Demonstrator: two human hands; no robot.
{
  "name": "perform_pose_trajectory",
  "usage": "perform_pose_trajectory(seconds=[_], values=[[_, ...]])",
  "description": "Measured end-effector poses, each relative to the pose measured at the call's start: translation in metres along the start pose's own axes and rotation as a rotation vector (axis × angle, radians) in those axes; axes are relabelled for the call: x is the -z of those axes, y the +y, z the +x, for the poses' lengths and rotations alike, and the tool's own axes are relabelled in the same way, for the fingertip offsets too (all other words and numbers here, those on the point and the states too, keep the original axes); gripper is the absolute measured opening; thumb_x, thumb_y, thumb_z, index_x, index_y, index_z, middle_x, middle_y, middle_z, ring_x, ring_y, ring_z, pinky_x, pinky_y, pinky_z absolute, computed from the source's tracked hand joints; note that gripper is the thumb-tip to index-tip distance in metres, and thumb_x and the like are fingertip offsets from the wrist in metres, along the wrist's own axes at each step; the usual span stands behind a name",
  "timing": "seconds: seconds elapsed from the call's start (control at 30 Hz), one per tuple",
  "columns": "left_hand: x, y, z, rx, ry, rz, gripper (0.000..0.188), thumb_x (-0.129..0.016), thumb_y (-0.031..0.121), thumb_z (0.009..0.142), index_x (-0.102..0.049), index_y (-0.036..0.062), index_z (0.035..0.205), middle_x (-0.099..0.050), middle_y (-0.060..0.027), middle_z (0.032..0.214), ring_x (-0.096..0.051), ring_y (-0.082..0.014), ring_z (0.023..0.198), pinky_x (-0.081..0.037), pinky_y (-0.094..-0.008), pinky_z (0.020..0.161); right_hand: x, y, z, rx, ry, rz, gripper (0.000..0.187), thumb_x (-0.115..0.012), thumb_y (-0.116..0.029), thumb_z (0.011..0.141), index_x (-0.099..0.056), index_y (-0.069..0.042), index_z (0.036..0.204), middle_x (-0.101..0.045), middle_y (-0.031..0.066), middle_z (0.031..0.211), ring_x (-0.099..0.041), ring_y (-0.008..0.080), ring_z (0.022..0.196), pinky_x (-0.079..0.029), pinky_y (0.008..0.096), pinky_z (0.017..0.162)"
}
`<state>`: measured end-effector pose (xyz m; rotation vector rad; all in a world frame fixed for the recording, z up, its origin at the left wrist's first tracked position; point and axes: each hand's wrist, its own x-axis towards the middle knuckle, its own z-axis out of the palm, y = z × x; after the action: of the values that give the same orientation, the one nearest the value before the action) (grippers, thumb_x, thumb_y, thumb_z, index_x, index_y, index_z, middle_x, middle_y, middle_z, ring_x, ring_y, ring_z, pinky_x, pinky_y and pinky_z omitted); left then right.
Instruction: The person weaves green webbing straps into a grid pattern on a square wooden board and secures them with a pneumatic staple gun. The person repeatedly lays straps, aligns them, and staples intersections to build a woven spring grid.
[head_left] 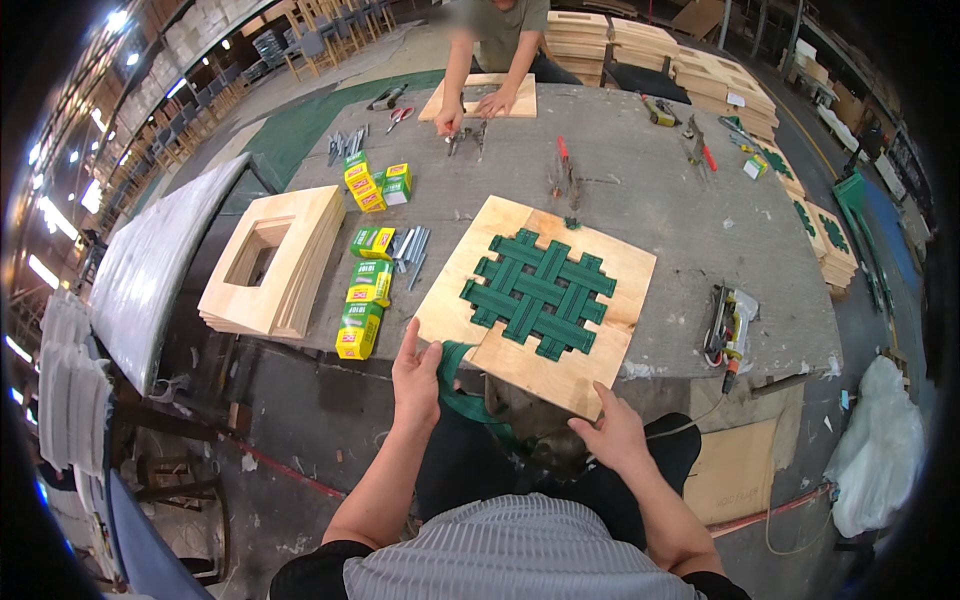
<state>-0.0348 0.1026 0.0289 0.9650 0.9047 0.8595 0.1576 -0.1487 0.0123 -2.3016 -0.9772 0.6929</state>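
Note:
A square light wooden panel (630,265) lies tilted at the table's near edge, its front corner jutting toward me. Dark green webbing straps (540,290) are woven in a lattice over its middle opening. My left hand (415,380) grips the panel's near left corner, index finger stretched along the edge and thumb lower down. Right beside that thumb, a loose green strap (462,400) hangs in a loop off the table. At the near right corner, my right hand (612,430) holds the edge between thumb and fingers. The fingers beneath the panel are hidden.
On the grey table (480,140) stand stacked wooden frames (270,270), yellow-green boxes (365,285), staple strips (410,250) and, at right, a staple gun (730,325) with a hose. Red-handled pliers (563,160) lie beyond the panel. Across, a co-worker's hands (475,110) work at another panel.

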Motion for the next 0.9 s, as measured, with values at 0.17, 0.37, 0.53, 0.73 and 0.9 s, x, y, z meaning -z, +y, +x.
perform_pose_trajectory(seconds=[0.17, 0.37, 0.53, 0.73, 0.9], values=[[-0.044, 0.029, -0.045, -0.073, -0.219, -0.174, 0.062, -0.052, -0.002, 0.104, -0.031, 0.0101, 0.161, -0.068, -0.0119, 0.108, -0.071, -0.0179, 0.086, -0.063, -0.0341, 0.064, 0.012, -0.018, 0.002, 0.290, 0.163, -0.063, 0.066, -0.081, -0.030, 0.085, -0.056, -0.002, 0.139, -0.062, 0.0218, 0.125, -0.061, 0.0373, 0.117, -0.051, 0.0450, 0.098], [-0.081, 0.048, -0.060, -0.106, -0.348, -0.232, 0.064, -0.054, -0.008, 0.099, -0.035, 0.0063, 0.158, -0.065, -0.0084, 0.102, -0.069, -0.0196, 0.092, -0.065, -0.0423, 0.078, -0.026, -0.069, 0.003, 0.469, -0.330, 0.801, 0.036, -0.076, -0.017, 0.095, -0.065, 0.001, 0.123, -0.069, 0.0083, 0.107, -0.064, 0.0159, 0.107, -0.052, 0.0335, 0.092], [-0.059, 0.090, -0.012, -0.364, -0.209, -0.037, 0.059, -0.055, -0.007, 0.098, -0.041, 0.0044, 0.154, -0.062, -0.0041, 0.094, -0.066, -0.0137, 0.084, -0.060, -0.0325, 0.070, -0.031, -0.048, -0.008, 0.279, -0.563, 1.021, 0.019, -0.069, -0.015, 0.099, -0.067, 0.003, 0.105, -0.068, 0.0008, 0.084, -0.063, 0.0077, 0.076, -0.052, 0.0255, 0.070], [-0.072, 0.110, 0.014, -0.338, -0.326, 0.020, 0.068, -0.057, -0.009, 0.094, -0.038, 0.0062, 0.157, -0.063, -0.0026, 0.092, -0.064, -0.0097, 0.080, -0.050, -0.0256, 0.064, -0.002, -0.013, -0.019, 0.187, -0.517, 1.006, 0.019, -0.069, -0.016, 0.100, -0.068, 0.003, 0.102, -0.068, 0.0043, 0.084, -0.065, 0.0096, 0.073, -0.053, 0.0260, 0.065], [-0.094, 0.092, 0.061, -0.032, -0.524, 0.104, 0.075, -0.059, -0.011, 0.086, -0.038, 0.0056, 0.156, -0.067, -0.0070, 0.104, -0.068, -0.0173, 0.090, -0.056, -0.0307, 0.077, 0.028, 0.008, -0.028, 0.090, -0.420, 0.960, 0.018, -0.069, -0.015, 0.100, -0.068, 0.003, 0.102, -0.069, 0.0048, 0.081, -0.065, 0.0101, 0.066, -0.053, 0.0266, 0.058]])
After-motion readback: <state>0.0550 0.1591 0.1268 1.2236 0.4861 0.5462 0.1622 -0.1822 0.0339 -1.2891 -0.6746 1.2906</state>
